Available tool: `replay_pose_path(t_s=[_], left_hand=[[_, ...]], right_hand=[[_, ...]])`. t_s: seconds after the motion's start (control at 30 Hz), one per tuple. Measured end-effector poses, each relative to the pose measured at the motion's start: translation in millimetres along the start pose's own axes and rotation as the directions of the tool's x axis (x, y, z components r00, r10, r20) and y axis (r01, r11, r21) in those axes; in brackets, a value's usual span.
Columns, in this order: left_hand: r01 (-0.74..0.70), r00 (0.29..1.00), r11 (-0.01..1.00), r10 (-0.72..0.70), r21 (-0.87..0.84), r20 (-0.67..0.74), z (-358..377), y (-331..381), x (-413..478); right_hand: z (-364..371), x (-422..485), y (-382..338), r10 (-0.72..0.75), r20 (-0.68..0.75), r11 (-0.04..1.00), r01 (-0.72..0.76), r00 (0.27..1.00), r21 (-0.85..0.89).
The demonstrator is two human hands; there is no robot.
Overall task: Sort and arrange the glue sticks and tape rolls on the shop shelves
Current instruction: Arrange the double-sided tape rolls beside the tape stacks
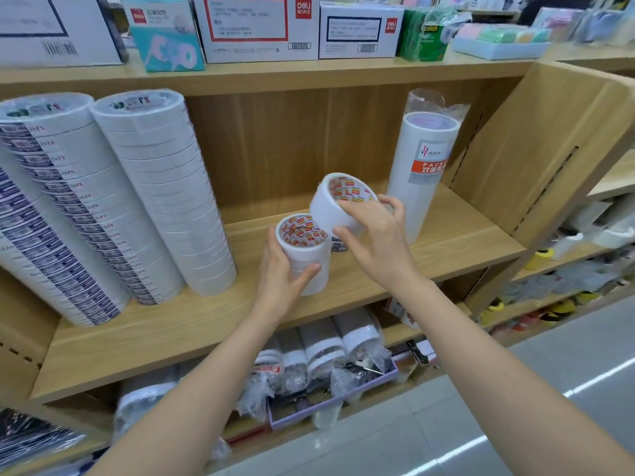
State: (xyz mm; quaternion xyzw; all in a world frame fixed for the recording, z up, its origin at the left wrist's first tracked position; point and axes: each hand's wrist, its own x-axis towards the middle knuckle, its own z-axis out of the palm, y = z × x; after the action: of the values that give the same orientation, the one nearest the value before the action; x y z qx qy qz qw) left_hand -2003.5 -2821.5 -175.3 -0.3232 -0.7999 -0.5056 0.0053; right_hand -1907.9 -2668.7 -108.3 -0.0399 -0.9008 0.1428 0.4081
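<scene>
Head view: on wooden shelf (453,245), left hand (283,274) grips tape stack (304,250), right hand (376,237) grips a roll (328,209).

Single tape roll (338,204) is showing white outside, with red-and-white print lining its core. Short stack of rolls (304,255) is showing the same. Tall stacks (154,201) are showing white, dark blue barcode strips running down. Wrapped column (419,194) is wearing an orange-red band. Shelf (453,242) is showing pale wood grain.
</scene>
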Motion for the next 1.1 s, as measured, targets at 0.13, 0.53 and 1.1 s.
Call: replay_pose_path(t_s=[0.13,0.53,1.1], left_hand=[[0.026,0.997,1.000,-0.026,0.000,0.075,-8.0,2.3,0.2],[0.008,0.992,0.990,0.010,-0.138,0.128,-26.4,-3.9,3.6],[0.032,0.999,0.840,-0.048,-0.541,-0.015,0.0,19.6,13.3]], right_hand=[[14.3,17.3,-14.1,-0.097,0.160,0.995,0.097,0.982,0.008],[25.0,20.2,-6.8,-0.074,0.205,0.966,0.019,0.976,0.256],[50.0,-18.0,-18.7,0.357,0.442,0.479,-0.567,0.823,0.670]])
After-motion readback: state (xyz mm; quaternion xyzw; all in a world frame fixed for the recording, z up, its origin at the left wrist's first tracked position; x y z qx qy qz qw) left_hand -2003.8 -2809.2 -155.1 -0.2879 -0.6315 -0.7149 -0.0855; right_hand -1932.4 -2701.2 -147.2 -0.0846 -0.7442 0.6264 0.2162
